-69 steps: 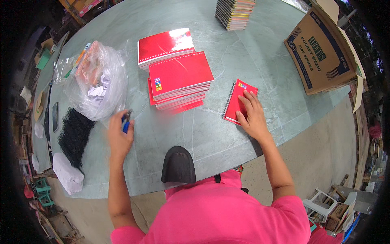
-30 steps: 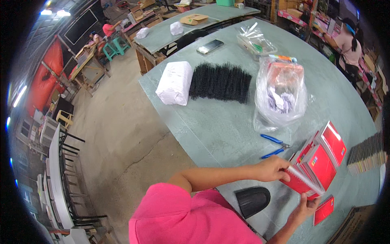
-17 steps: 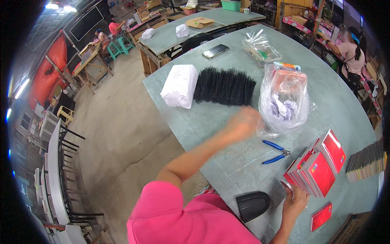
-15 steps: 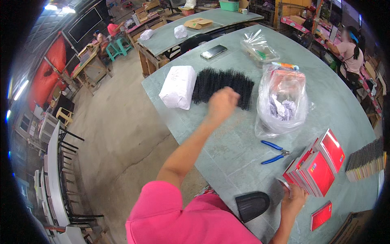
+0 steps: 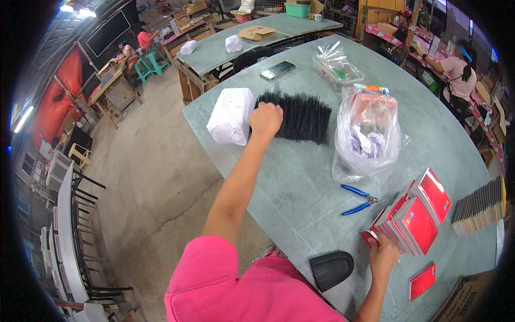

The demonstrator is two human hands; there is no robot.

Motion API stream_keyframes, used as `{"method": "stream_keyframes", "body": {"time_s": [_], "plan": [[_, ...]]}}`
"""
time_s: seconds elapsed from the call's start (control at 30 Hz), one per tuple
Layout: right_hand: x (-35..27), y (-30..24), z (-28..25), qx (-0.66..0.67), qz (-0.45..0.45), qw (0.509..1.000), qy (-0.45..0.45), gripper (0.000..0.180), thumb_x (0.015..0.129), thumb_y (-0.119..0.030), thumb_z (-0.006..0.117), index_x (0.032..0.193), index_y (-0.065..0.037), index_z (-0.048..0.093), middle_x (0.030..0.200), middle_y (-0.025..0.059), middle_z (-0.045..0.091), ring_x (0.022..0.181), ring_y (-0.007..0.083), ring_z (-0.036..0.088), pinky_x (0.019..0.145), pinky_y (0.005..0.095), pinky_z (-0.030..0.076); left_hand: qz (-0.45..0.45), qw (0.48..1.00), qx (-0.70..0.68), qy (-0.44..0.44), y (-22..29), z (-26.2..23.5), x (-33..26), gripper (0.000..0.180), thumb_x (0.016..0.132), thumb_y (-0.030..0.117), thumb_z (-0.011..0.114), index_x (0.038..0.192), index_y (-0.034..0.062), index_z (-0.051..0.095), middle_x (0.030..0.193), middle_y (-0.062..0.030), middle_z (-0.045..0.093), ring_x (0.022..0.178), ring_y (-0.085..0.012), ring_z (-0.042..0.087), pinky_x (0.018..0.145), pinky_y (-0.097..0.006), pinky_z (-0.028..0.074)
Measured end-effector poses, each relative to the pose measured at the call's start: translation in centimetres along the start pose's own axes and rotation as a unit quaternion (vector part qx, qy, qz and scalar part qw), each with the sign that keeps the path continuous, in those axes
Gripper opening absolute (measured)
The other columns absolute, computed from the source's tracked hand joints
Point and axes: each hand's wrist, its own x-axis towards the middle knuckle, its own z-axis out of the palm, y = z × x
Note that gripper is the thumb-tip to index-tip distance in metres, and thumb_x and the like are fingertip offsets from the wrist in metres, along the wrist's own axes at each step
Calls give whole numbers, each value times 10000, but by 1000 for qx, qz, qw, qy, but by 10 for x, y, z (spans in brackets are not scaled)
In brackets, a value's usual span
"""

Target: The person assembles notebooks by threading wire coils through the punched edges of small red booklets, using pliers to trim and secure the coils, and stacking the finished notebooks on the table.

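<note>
My left hand [image 5: 266, 119] is closed in a pinch at the left end of a row of black spiral binding coils [image 5: 306, 118]; a blurred coil shows above its fingers. Beside it stands a white paper-wrapped block [image 5: 231, 115]. Low on the right, my right hand [image 5: 384, 253] grips a small red notebook [image 5: 368, 235] at the near left end of a leaning stack of red notebooks [image 5: 417, 226]. Part of that notebook is hidden by the fingers. Blue-handled cutting pliers [image 5: 358, 199] lie with jaws toward the stack, touched by neither hand.
A clear plastic bag [image 5: 370, 137] with crumpled paper sits mid-table, a plastic tub [image 5: 337, 71] behind it. A phone [image 5: 277, 70] lies at the back. Near me are a black rounded block [image 5: 331, 270], a single red notebook [image 5: 422, 280] and a cardboard box [image 5: 462, 298]. Bound notebooks [image 5: 479, 208] stand far right.
My left hand has moved left along the coils, toward the wrapped block. My right hand has brought its red notebook up against the end of the stack.
</note>
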Motion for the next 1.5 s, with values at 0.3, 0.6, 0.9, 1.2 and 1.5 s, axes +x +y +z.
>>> {"method": "stream_keyframes", "body": {"time_s": [0.3,0.6,0.9,1.2,1.5], "plan": [[7,-12,-9,41,51,997,-44,196,737,-203,684,859,-58,637,756,166,630,744,355,608,667,455,453,134,915,-378,44,70,-79,-37,189,844,189,631,838,6,582,723,-113,635,675,-194,625,600,-339,477],[16,-18,-11,134,58,988,-44,252,800,-270,644,948,-66,639,774,166,633,756,345,616,653,447,465,66,707,-439,-550,119,-41,-158,337,894,124,524,1215,23,508,861,-88,626,746,-149,606,722,-306,490],[9,-20,5,93,23,995,30,199,749,-238,667,743,-61,577,713,105,617,696,294,613,588,401,465,257,724,-373,-520,138,-26,-208,298,884,180,580,1147,39,568,827,-116,659,736,-193,630,679,-308,480],[11,-19,13,58,12,996,64,180,690,-222,699,738,-79,600,674,73,610,662,264,604,580,388,460,281,739,-482,-379,149,-24,-225,148,847,96,628,964,6,611,836,-106,663,703,-176,639,637,-278,489],[5,-19,6,77,-27,995,55,118,746,-168,645,800,-73,600,706,101,620,701,266,615,640,386,469,445,774,-389,-227,152,-15,-217,202,814,126,669,958,3,600,786,-142,613,726,-214,619,650,-309,476]]}}
